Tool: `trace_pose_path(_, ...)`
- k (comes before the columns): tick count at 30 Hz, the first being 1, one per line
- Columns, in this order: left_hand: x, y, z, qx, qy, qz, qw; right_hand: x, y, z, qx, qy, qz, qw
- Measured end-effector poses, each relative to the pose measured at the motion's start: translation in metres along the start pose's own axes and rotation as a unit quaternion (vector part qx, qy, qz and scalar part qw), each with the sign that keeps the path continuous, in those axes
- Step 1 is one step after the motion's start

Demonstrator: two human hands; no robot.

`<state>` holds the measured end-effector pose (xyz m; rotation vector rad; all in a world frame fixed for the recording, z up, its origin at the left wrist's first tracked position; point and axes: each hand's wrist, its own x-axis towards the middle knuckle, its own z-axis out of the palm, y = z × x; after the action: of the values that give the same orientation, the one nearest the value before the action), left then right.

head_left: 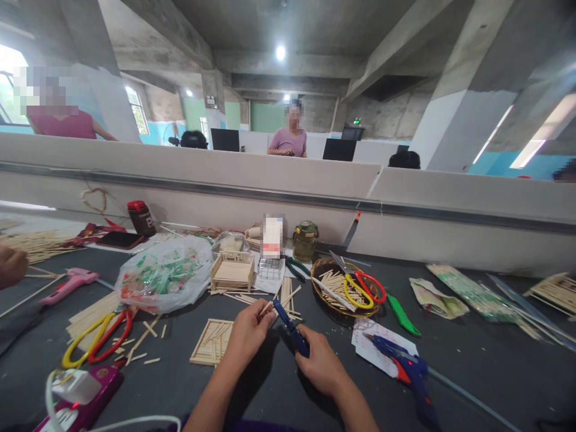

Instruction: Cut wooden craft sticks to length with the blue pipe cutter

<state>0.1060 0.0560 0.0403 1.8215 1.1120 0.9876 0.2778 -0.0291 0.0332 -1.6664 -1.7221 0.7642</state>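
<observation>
My left hand (250,327) is closed in a pinch around a short wooden stick (269,305) above the middle of the dark table. My right hand (320,360) grips a slim blue hand tool (292,330), whose exact kind I cannot make out. The tool's tip meets or nearly meets the stick by my left fingertips. Just left of my left forearm lies a square wooden frame (211,342) with loose sticks in it. Beyond my hands is a small pile of sticks (290,297), and behind that a small wooden stick model (233,271).
Scissors (366,291) lie on a stick-filled basket (315,288). At right is a blue glue gun (400,354); at left, a clear plastic bag (166,273), more scissors (96,339), a pink glue gun (67,285) and a purple power strip (85,402). Another person's hand (12,266) shows at the left edge.
</observation>
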Motion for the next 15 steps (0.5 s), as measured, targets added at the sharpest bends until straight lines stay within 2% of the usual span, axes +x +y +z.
trace_pose_path(5, -0.0014, 0.0031, -0.0004, -0.018, 0.018, -0.007, 1.000, -0.0001, -0.0001, 0.0001, 0.000, -0.002, -0.001, 1.000)
trace_pose_path(15, -0.0009, 0.0056, -0.0055, -0.020, -0.011, -0.008, 1.000, -0.0038, -0.0027, -0.0025, 0.009, -0.013, 0.001, 1.000)
